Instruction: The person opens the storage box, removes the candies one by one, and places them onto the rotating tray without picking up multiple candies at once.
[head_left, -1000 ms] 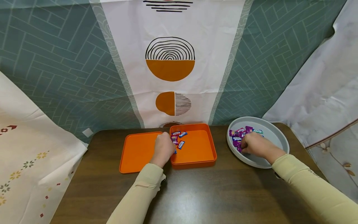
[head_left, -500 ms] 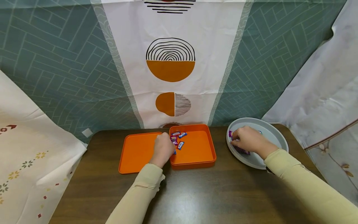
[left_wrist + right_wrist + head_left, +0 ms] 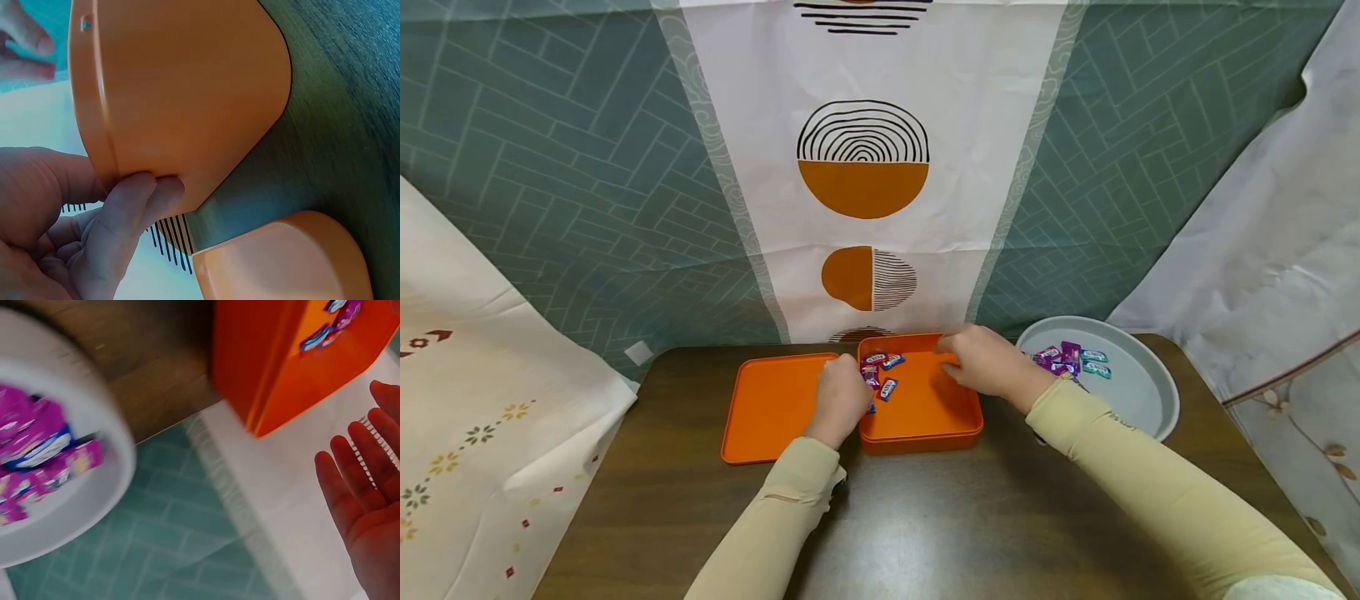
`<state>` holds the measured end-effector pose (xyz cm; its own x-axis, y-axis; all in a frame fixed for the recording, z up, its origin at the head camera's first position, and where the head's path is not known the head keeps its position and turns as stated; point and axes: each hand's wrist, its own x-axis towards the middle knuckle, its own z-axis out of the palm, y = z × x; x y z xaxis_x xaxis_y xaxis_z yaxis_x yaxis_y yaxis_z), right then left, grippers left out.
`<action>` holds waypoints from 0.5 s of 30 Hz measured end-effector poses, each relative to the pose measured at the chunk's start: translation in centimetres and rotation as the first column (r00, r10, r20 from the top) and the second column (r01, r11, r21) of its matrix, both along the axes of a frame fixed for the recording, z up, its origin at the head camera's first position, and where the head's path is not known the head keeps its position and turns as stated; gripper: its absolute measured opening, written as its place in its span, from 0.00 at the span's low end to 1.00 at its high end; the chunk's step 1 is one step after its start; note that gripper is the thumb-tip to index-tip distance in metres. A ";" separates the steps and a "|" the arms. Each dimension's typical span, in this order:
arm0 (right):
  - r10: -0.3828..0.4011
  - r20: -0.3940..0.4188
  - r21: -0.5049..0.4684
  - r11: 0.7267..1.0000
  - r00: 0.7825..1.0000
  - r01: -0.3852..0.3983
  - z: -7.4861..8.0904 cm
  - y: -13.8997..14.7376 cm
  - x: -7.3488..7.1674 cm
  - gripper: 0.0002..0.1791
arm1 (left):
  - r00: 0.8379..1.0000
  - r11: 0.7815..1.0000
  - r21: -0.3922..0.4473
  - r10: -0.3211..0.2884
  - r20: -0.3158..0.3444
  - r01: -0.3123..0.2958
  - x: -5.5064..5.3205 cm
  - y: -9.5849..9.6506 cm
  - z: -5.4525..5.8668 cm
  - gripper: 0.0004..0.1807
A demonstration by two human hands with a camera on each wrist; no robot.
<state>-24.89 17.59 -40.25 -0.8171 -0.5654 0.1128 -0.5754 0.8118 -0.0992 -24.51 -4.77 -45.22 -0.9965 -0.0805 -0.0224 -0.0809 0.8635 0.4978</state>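
My left hand (image 3: 841, 392) grips the left wall of a shallow orange box (image 3: 932, 417); thumb and fingers pinch that wall in the left wrist view, where the box (image 3: 187, 94) fills the top. Several small wrapped candies (image 3: 887, 389), purple, blue and red, lie in the box's left part, some hidden behind the left hand. Over the box's right rim hovers my right hand (image 3: 981, 358), thumb apart from the fingers. In the right wrist view the right hand (image 3: 381, 506) shows its fingers extended, and nothing shows in the palm.
A round grey tray (image 3: 1138, 400) at the right holds more wrapped candies (image 3: 1070, 357), purple and teal. Left of the box lies a flat orange lid (image 3: 771, 408). All stand on a dark wooden table (image 3: 925, 517), with a patterned cloth (image 3: 865, 192) hanging behind.
My right hand has left the candies in the grey tray and moved left to above the orange box, its fingers loosening. My left hand stays on the box's wall.
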 end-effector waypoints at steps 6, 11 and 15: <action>0.092 -0.012 0.051 0.995 0.996 -0.091 -0.8 -3.2 -0.8 0.12 | 1.000 1.000 0.001 0.015 0.010 -0.015 0.0 0.0 0.0 0.16; 0.135 0.033 0.098 0.986 0.990 -0.137 -1.8 -5.0 -1.5 0.13 | 1.000 1.000 -0.005 0.014 0.025 -0.014 0.0 0.1 0.1 0.16; 0.180 0.079 0.117 0.975 0.980 -0.189 -2.7 -6.2 -1.8 0.14 | 1.000 1.000 -0.001 0.007 0.030 -0.007 0.0 0.0 0.3 0.16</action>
